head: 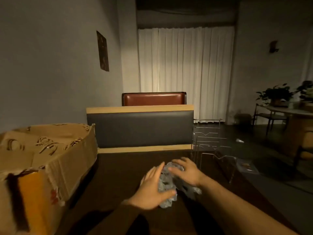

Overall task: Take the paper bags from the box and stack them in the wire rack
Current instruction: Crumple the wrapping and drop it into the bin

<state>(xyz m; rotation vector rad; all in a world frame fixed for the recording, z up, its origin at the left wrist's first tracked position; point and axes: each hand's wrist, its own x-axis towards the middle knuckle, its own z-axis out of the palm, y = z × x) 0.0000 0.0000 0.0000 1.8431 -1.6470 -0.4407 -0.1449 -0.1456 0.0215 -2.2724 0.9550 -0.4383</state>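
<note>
Both forearms reach forward from the bottom of the view over the dark table [118, 167], and between the hands lies a crumpled wad of clear plastic wrap [166, 184]. The person's left hand [152, 189] presses against the left side of the wad with fingers nearly straight and the thumb under its near edge; the right hand [185, 170] lies on top of it, fingers spread and only a little bent. Neither hand is closed around it, so I think the person squeezes it together, perhaps to make it small and put it out of the way.

At the left side of the table stands the cardboard box [67, 167], open, its flaps torn and folded outward. Inside it the paper bags [45, 145] lie flat, brown, with twisted handles showing on top. How many there are, I cannot tell. They seem not yet taken out.

At the far right corner of the table stands the wire rack [210, 143], with several tiers of thin metal. It is well apart from the box, and I see no bag in it. So the stacking, I judge, is not begun.
</note>
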